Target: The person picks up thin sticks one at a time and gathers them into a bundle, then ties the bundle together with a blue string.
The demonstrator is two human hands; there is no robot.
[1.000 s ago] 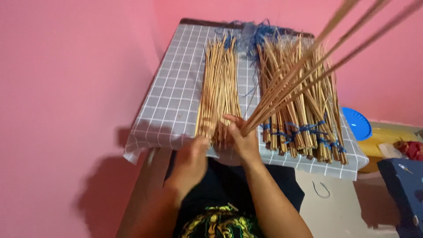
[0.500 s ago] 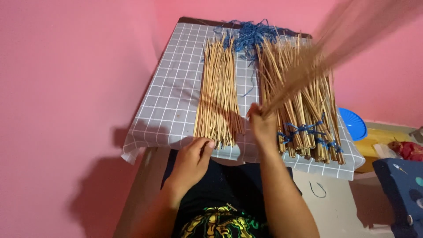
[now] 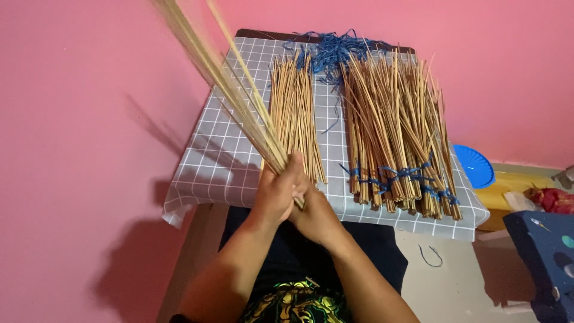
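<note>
Stick tips (image 3: 179,24) blurred, cut off above hands (image 3: 293,200).

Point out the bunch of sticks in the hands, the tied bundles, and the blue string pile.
Held stick bunch (image 3: 239,101), head view, on the mid-length of the stems.
Tied stick bundles (image 3: 397,137), head view, on the middle stems.
Blue string pile (image 3: 335,51), head view, on the tangle's centre.

loose sticks (image 3: 294,113) left, tied bundles (image 3: 397,131) right (on table (image 3: 209,167))
</note>
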